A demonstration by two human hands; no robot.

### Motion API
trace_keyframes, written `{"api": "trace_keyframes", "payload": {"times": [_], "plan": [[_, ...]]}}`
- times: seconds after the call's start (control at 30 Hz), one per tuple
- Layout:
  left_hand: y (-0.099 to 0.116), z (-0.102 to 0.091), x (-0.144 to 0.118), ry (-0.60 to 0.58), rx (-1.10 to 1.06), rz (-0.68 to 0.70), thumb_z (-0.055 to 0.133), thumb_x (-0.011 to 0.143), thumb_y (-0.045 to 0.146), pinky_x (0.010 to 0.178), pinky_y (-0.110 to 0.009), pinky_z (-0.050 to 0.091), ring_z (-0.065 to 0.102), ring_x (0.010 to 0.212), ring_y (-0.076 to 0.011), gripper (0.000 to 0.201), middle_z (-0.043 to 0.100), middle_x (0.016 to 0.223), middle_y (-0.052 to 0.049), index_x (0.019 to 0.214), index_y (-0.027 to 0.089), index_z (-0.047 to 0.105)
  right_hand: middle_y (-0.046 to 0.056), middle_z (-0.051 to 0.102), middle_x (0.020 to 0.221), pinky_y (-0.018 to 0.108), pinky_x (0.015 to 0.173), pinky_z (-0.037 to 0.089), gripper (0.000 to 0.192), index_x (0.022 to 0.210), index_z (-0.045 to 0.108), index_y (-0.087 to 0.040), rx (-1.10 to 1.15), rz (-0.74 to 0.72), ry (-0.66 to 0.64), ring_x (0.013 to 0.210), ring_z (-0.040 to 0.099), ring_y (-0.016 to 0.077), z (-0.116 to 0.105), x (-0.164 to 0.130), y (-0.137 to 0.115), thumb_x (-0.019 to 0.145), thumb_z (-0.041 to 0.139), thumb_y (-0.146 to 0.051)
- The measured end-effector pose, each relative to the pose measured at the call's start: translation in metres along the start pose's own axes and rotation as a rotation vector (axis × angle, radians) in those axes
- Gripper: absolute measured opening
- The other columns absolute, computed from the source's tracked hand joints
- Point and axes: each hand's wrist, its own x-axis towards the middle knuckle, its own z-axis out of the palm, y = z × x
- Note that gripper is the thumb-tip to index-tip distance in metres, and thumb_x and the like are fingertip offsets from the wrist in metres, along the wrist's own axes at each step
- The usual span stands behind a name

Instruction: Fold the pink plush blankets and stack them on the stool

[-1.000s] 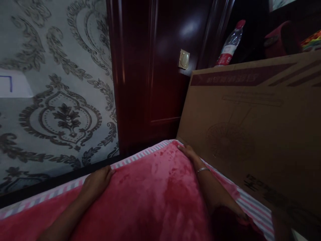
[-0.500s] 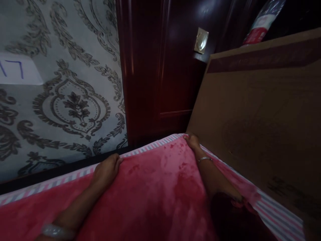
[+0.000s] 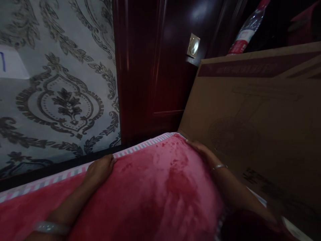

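A pink-red plush blanket (image 3: 140, 180) with darker blotches and a striped hem covers the flat surface before me. My left hand (image 3: 100, 169) is closed over its far edge beside the wallpapered wall, fingers bent at the striped hem. At the far right corner, my right hand (image 3: 202, 150) grips the blanket's side edge, close to a cardboard box. One digit of it shows on the edge; its other fingers are partly hidden. Each wrist wears a bracelet.
The large cardboard box (image 3: 240, 110) stands along the right side, with a red-labelled plastic bottle (image 3: 242, 38) above its top edge. Behind the far corner is a dark red door (image 3: 142, 73) with a metal plate (image 3: 193, 46). Patterned wallpaper (image 3: 67, 100) covers the left wall.
My right hand has moved from the corner slightly along the right side and nearer the box. The striped hem on that side is now mostly out of sight. My left hand keeps its place.
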Motion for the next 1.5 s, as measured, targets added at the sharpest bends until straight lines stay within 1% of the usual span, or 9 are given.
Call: {"api": "trace_keyframes", "payload": {"times": [0.13,0.3,0.63,0.87,1.17,1.27,1.33,1.4,1.5], "plan": [[0.001,-0.003,-0.001,0.015,-0.003,0.011,0.025,0.098,0.041,0.078,-0.038,0.047,0.068,0.101,-0.0314,0.042,0.073,0.106,-0.013,0.094,0.020,0.061,0.016,0.075,0.105,0.029,0.082,0.048,0.035,0.097,0.075,-0.013,-0.242,0.029,0.060,0.101,0.069,0.0273,0.004,-0.008,0.012,0.088,0.066,-0.046],[0.004,-0.007,-0.002,0.020,-0.029,0.000,0.026,0.096,0.040,0.078,-0.038,0.048,0.069,0.099,-0.0313,0.043,0.074,0.104,-0.014,0.094,0.019,0.064,0.017,0.072,0.117,0.026,0.083,0.045,0.036,0.106,0.074,-0.017,-0.356,0.032,0.097,0.108,0.067,0.0251,0.015,-0.007,0.011,0.093,0.059,-0.047],[0.004,-0.012,-0.004,0.013,-0.041,0.034,0.025,0.097,0.039,0.080,-0.040,0.050,0.069,0.101,-0.0332,0.046,0.073,0.105,-0.017,0.095,0.017,0.065,0.012,0.077,0.098,0.023,0.060,0.045,0.056,0.095,0.077,-0.011,-0.453,0.099,-0.007,0.083,0.072,0.0222,-0.038,-0.069,0.031,0.096,0.047,-0.059],[0.004,-0.011,-0.003,0.025,-0.034,0.045,0.024,0.097,0.041,0.081,-0.041,0.050,0.067,0.104,-0.0350,0.048,0.072,0.112,-0.019,0.099,0.016,0.066,0.020,0.075,0.108,0.025,0.070,0.045,0.051,0.102,0.076,-0.012,-0.576,0.142,0.090,0.099,0.070,0.0256,-0.042,-0.110,0.059,0.099,0.044,-0.052],[0.020,-0.028,-0.006,-0.051,0.139,0.060,0.020,0.100,0.038,0.086,-0.040,0.048,0.064,0.111,-0.0340,0.051,0.066,0.121,-0.022,0.112,0.009,0.060,0.014,0.072,0.120,0.022,0.079,0.045,0.052,0.114,0.074,-0.018,-0.532,0.169,0.076,0.109,0.068,0.0217,-0.051,-0.118,0.051,0.102,0.039,-0.054],[0.048,-0.036,-0.027,0.035,0.196,0.210,0.030,0.097,0.035,0.093,-0.046,0.047,0.059,0.117,-0.0368,0.046,0.061,0.128,-0.024,0.120,0.006,0.058,0.016,0.072,0.121,0.023,0.082,0.045,0.057,0.116,0.074,-0.016,-0.514,0.181,0.083,0.110,0.068,0.0228,-0.056,-0.128,0.048,0.101,0.038,-0.057],[0.076,-0.034,-0.056,0.043,0.154,0.459,0.038,0.095,0.033,0.103,-0.044,0.043,0.056,0.123,-0.0323,0.042,0.061,0.132,-0.021,0.123,0.010,0.059,0.020,0.071,0.120,0.026,0.086,0.046,0.060,0.116,0.073,-0.014,-0.519,0.205,0.109,0.111,0.067,0.0259,-0.057,-0.136,0.048,0.099,0.039,-0.060],[0.105,-0.024,-0.093,-0.037,0.024,0.724,0.039,0.097,0.037,0.114,-0.042,0.034,0.049,0.134,-0.0276,0.043,0.056,0.143,-0.014,0.129,0.017,0.059,0.022,0.070,0.120,0.029,0.090,0.046,0.061,0.117,0.073,-0.013,-0.528,0.223,0.137,0.115,0.065,0.0282,-0.057,-0.143,0.051,0.098,0.041,-0.061],[0.138,0.002,-0.143,-0.214,-0.038,0.909,0.042,0.096,0.046,0.123,-0.050,0.017,0.024,0.151,-0.0279,0.061,0.030,0.164,-0.009,0.153,0.023,0.038,0.021,0.070,0.121,0.030,0.092,0.045,0.059,0.117,0.073,-0.014,-0.524,0.218,0.155,0.117,0.064,0.0280,-0.058,-0.147,0.057,0.098,0.043,-0.062]]}}
